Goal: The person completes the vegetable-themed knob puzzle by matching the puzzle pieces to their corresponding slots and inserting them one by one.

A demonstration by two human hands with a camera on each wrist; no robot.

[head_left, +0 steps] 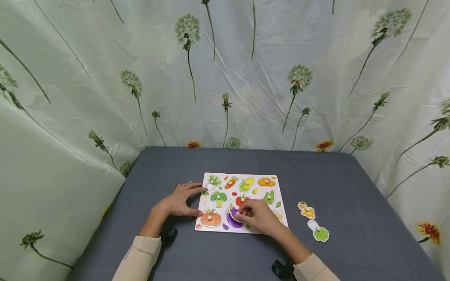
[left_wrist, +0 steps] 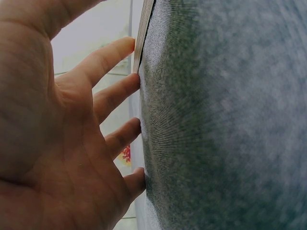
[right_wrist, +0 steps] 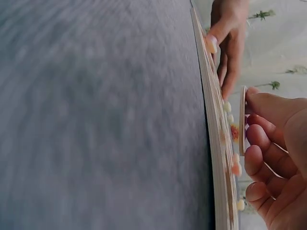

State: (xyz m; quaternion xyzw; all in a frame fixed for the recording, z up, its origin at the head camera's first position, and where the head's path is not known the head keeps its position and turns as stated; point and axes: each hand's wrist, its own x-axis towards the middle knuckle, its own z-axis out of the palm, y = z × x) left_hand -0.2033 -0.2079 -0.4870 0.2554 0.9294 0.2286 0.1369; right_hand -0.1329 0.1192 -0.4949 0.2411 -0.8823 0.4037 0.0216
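Observation:
A wooden vegetable peg puzzle board (head_left: 228,195) lies on the dark grey cloth. My right hand (head_left: 258,216) pinches a thin puzzle piece (right_wrist: 242,122) between thumb and fingers, over the purple eggplant spot (head_left: 230,220) at the board's front. In the right wrist view the piece shows edge-on, a little off the board's face, with purple on its knob side. My left hand (head_left: 181,200) is spread at the board's left edge, thumb and index fingertips right at the rim. In the left wrist view its other fingertips rest on the cloth.
Right of the board lie two loose pieces, a yellow-brown knobbly one (head_left: 307,211) and a white and green leafy one (head_left: 319,231). Pumpkin (head_left: 211,218), broccoli (head_left: 218,199) and tomato (head_left: 240,200) pieces with knobs sit in the board. A flower-print curtain (head_left: 246,78) hangs behind the table.

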